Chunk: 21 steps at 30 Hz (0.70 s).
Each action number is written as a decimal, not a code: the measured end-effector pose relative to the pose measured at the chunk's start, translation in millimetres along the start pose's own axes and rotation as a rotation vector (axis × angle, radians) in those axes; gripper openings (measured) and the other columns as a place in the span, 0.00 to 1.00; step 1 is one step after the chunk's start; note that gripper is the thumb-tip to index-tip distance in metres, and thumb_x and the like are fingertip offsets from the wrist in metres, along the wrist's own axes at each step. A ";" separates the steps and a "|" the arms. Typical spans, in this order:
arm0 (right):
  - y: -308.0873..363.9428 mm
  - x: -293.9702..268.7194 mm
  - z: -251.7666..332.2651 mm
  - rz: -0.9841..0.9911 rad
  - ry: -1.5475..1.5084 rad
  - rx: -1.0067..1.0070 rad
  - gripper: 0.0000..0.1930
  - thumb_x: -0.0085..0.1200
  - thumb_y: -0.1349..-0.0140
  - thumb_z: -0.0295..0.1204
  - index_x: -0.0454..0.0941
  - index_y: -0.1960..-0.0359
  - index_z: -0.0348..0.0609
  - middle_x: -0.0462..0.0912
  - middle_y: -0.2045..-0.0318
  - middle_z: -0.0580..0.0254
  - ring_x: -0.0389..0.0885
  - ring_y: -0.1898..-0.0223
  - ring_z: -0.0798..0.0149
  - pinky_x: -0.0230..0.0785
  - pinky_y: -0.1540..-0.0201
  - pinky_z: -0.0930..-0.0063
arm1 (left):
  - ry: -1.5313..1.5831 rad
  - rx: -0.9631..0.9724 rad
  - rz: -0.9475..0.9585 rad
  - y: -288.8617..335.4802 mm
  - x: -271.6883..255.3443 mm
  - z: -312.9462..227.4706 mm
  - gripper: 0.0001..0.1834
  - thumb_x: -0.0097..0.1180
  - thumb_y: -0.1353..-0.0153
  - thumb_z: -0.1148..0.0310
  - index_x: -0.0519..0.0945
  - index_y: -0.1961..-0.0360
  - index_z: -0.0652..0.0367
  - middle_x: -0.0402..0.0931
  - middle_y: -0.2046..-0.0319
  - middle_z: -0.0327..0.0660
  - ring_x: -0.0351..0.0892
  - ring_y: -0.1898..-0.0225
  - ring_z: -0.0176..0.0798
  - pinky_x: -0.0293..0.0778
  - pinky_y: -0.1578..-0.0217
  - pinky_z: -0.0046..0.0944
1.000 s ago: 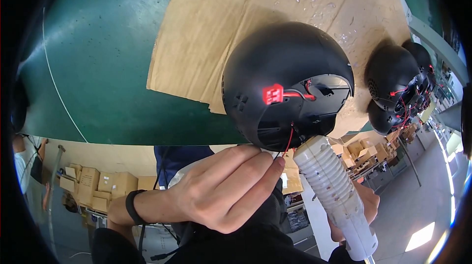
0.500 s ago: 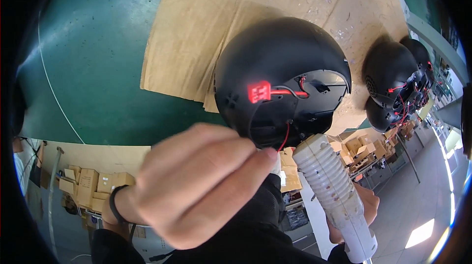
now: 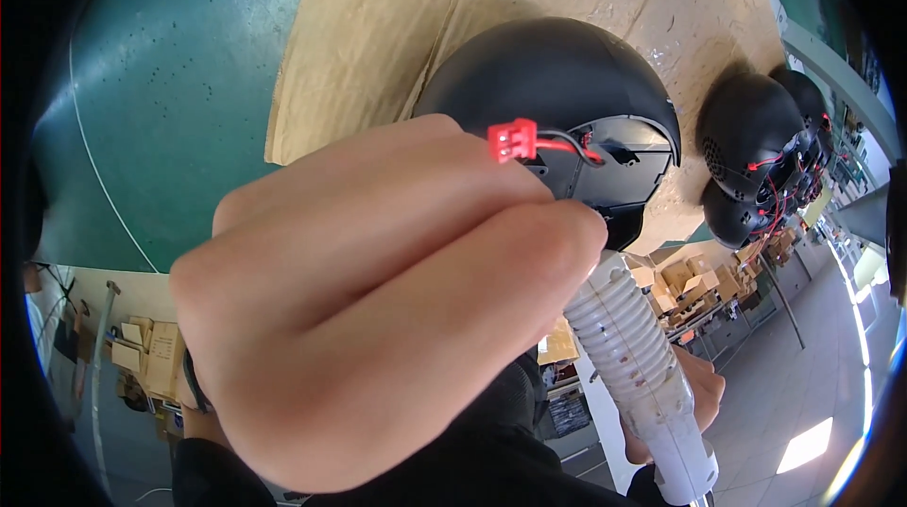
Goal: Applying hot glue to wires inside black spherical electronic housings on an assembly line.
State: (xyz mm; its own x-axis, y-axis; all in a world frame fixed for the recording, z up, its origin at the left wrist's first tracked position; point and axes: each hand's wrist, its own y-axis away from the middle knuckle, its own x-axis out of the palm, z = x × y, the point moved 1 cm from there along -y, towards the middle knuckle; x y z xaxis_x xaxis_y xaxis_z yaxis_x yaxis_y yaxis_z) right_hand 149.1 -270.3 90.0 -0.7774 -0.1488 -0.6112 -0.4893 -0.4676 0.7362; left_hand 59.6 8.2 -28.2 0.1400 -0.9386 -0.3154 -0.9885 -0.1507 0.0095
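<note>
A round black plastic housing (image 3: pixel 557 63) lies on cardboard, its cut-out opening facing me. From that opening rises a red two-pin connector (image 3: pixel 512 140) on a red and a black wire. My left hand (image 3: pixel 378 299) is large in front, closed, with thumb and index finger pressed together at the opening's near edge. It covers the lower left of the housing, and whatever is between its fingertips is hidden. My right hand (image 3: pixel 704 394) is wrapped round a white ribbed tool (image 3: pixel 628 337), pointing up toward the housing; the tool's tip cannot be seen.
Several similar black housings (image 3: pixel 751 129) with red connectors and wires are grouped at the right. Flattened cardboard (image 3: pixel 359 44) covers part of the green table (image 3: pixel 179 129). Beyond the near table edge, cartons (image 3: pixel 151 356) are stacked at the left, and open boxes (image 3: pixel 690 280) stand at the right.
My left hand has moved up and right, and looms larger. The red wire that ran to its fingertips no longer shows. The connector has shifted slightly up and right. My right hand is nearly unchanged.
</note>
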 end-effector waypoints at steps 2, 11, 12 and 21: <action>0.4 0.7 -0.8 -0.003 -0.004 -0.003 0.12 0.75 0.46 0.31 0.85 0.68 0.38 0.90 0.66 0.54 0.90 0.70 0.63 0.80 0.69 0.76 | 0.002 0.001 -0.002 2.0 0.6 0.9 0.15 0.73 0.51 0.85 0.87 0.60 0.67 0.84 0.71 0.47 0.83 0.75 0.39 0.75 0.76 0.34; 2.3 17.5 -17.9 -0.078 -0.107 -0.088 0.12 0.74 0.45 0.31 0.83 0.67 0.39 0.90 0.63 0.52 0.91 0.67 0.61 0.81 0.67 0.73 | 0.134 0.100 -0.287 21.4 25.1 9.5 0.18 0.70 0.56 0.89 0.85 0.61 0.70 0.82 0.69 0.50 0.81 0.74 0.43 0.74 0.75 0.37; 1.0 22.5 -22.1 -0.097 -0.134 -0.116 0.12 0.74 0.45 0.31 0.83 0.67 0.39 0.90 0.63 0.52 0.91 0.66 0.60 0.82 0.67 0.72 | 0.093 0.109 -0.227 25.4 21.9 10.4 0.18 0.70 0.57 0.89 0.84 0.61 0.70 0.82 0.69 0.50 0.81 0.74 0.44 0.74 0.75 0.37; 1.6 58.6 -32.7 -0.247 -0.273 -0.206 0.12 0.72 0.46 0.28 0.82 0.64 0.38 0.90 0.61 0.50 0.91 0.63 0.55 0.82 0.62 0.68 | 0.014 0.079 -0.269 35.1 31.3 5.6 0.17 0.68 0.58 0.90 0.84 0.63 0.69 0.81 0.68 0.49 0.80 0.73 0.44 0.74 0.74 0.37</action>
State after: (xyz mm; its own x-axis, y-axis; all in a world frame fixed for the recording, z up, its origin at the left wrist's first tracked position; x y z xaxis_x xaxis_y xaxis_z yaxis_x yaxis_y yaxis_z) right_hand 115.6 -308.2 45.9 -0.7366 0.2130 -0.6419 -0.6062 -0.6286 0.4872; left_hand 29.0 -24.7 -43.0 0.3983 -0.8725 -0.2829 -0.9170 -0.3708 -0.1473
